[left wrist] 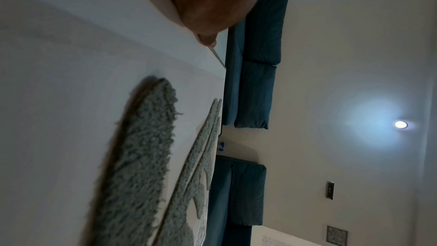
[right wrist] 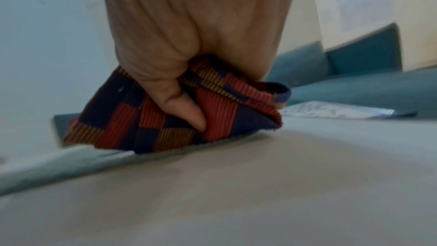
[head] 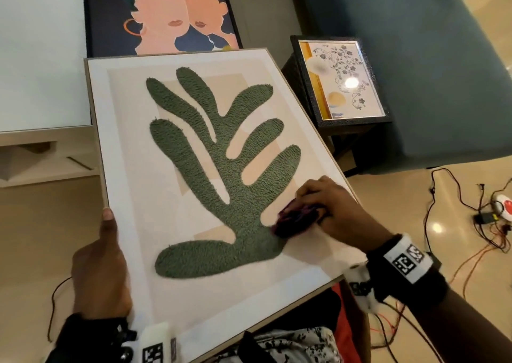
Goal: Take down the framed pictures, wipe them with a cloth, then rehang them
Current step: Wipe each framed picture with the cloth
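While the right hand [head: 332, 210] grips the cloth [head: 297, 220] at the picture's [head: 133, 196] 4 o'clock, the left hand [head: 102, 263] clamping its 8 o'clock edge may slip under wiping pressure.

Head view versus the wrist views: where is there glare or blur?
Head view: sharp, with a bright glare spot on the small floral frame. Left wrist view: dim, thumb out of focus, ceiling light flaring. Right wrist view: motion-blurred around the cloth.
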